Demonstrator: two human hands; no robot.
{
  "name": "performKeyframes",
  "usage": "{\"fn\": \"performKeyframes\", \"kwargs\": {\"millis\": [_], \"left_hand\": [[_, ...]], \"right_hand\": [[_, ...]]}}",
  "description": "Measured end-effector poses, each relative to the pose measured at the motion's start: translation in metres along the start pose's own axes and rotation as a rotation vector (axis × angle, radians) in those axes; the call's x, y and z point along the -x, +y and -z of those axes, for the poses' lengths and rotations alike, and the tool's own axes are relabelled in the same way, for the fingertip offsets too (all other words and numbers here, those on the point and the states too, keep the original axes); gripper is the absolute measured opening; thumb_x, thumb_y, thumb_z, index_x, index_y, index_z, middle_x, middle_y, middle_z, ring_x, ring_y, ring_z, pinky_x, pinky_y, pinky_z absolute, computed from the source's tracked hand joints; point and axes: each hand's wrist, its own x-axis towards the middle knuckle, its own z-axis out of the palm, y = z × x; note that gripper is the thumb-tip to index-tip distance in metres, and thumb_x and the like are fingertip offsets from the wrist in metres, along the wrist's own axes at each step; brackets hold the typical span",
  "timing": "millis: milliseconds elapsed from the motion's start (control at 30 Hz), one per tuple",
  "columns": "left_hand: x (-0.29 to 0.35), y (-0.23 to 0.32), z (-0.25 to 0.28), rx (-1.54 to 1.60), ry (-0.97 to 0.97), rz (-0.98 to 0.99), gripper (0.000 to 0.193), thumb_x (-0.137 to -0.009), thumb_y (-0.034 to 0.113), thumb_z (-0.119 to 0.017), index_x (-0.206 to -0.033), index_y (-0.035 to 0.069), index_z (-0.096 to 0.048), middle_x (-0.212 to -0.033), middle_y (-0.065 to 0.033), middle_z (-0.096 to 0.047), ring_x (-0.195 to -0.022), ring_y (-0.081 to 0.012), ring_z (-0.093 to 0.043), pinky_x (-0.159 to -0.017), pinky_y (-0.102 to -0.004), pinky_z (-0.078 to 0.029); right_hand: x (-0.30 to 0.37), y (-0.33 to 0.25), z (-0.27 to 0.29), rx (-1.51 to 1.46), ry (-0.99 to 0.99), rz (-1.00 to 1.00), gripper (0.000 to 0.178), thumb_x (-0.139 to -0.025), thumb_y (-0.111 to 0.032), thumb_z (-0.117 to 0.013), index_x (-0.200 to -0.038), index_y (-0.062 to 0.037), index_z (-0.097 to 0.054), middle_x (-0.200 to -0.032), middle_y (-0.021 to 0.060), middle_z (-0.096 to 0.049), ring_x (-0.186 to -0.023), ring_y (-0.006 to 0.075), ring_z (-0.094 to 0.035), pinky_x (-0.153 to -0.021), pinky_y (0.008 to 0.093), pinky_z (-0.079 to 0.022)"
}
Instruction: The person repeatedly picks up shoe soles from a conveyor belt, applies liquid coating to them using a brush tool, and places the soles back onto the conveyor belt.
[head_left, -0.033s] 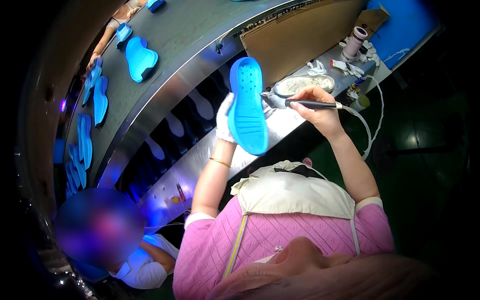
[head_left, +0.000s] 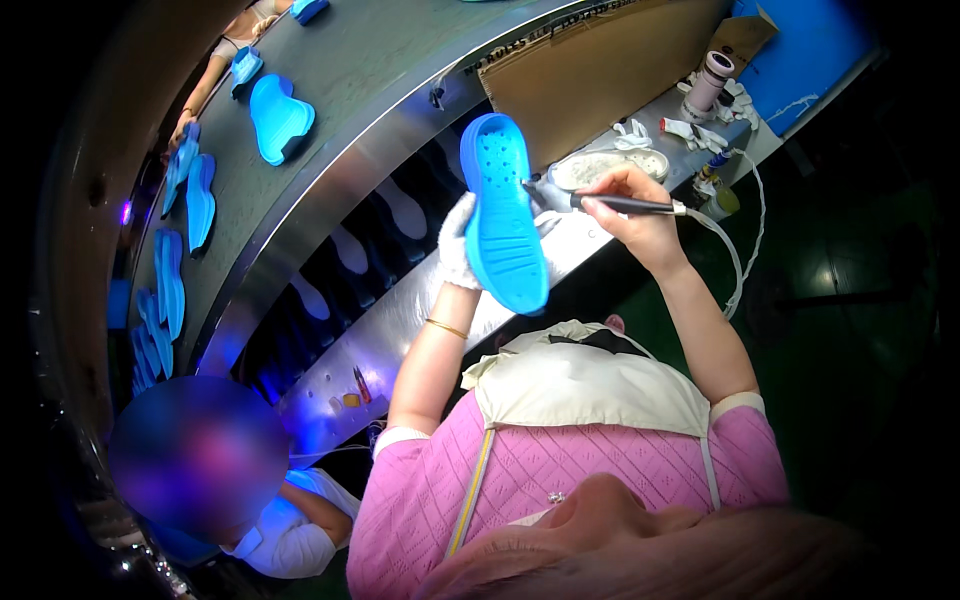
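A bright blue shoe sole (head_left: 505, 225) stands toe-up in front of me, its inner face with small holes and ridges showing. My left hand (head_left: 458, 245), in a white knitted glove, grips it from the left and behind; most of those fingers are hidden by the sole. My bare right hand (head_left: 635, 215) is closed round a black-handled brush (head_left: 625, 205) with a pale tube running from its rear end. The dark brush tip is at the right edge of the sole, below the holes; whether it touches cannot be made out.
A whitish sole-shaped piece (head_left: 610, 168) lies on the metal bench (head_left: 350, 375) beyond my right hand, near gloves, a pink bottle (head_left: 710, 85) and a cardboard sheet (head_left: 600, 75). Blue soles lie on the conveyor belt (head_left: 350, 60). A co-worker (head_left: 290, 525) is at lower left.
The sole and my left hand have shifted slightly right, and the sole's lower end has swung right. The brush has stayed nearly in place, its tip now closer to the sole's edge.
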Motion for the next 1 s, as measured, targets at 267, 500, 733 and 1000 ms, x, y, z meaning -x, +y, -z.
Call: {"fn": "performKeyframes", "kwargs": {"millis": [267, 500, 733, 1000], "left_hand": [[-0.015, -0.047, -0.039, -0.013, 0.133, -0.05, 0.075, -0.085, 0.063, -0.049, -0.132, 0.005, -0.043, -0.122, -0.0158, -0.055, -0.109, -0.0288, -0.056, -0.096, -0.0431, -0.047], [-0.023, -0.045, -0.043, -0.206, 0.381, -0.154, 0.078, -0.086, 0.069, -0.04, -0.134, 0.007, -0.041, -0.124, -0.0157, -0.053, -0.11, -0.0283, -0.055, -0.095, -0.0423, -0.047], [-0.023, -0.027, -0.044, -0.119, 0.186, -0.226, 0.081, -0.083, 0.071, -0.04, -0.129, 0.005, -0.046, -0.119, -0.0156, -0.057, -0.108, -0.0295, -0.056, -0.096, -0.0428, -0.046], [-0.019, -0.029, -0.032, -0.087, 0.152, -0.249, 0.085, -0.083, 0.073, -0.039, -0.132, 0.003, -0.043, -0.121, -0.0189, -0.055, -0.106, -0.0315, -0.058, -0.094, -0.0454, -0.048]], "right_hand": [[-0.007, -0.004, -0.022, 0.09, -0.012, 0.128, 0.017, -0.077, -0.001, -0.069, -0.09, -0.0025, -0.058, -0.081, 0.0034, -0.061, -0.072, 0.0078, -0.061, -0.064, 0.0213, -0.05], [0.001, -0.006, -0.025, 0.323, -0.056, 0.273, 0.021, -0.075, -0.002, -0.069, -0.093, -0.0029, -0.058, -0.081, 0.006, -0.061, -0.072, 0.0122, -0.063, -0.069, 0.0243, -0.05], [0.006, -0.015, -0.029, 0.361, -0.168, 0.27, 0.022, -0.073, -0.002, -0.069, -0.093, -0.0018, -0.061, -0.085, 0.0072, -0.064, -0.078, 0.0146, -0.063, -0.073, 0.0273, -0.05], [0.031, -0.021, -0.028, 0.435, -0.188, 0.24, 0.019, -0.072, -0.003, -0.068, -0.09, -0.0019, -0.062, -0.081, 0.01, -0.062, -0.075, 0.0198, -0.063, -0.069, 0.0281, -0.049]]}}
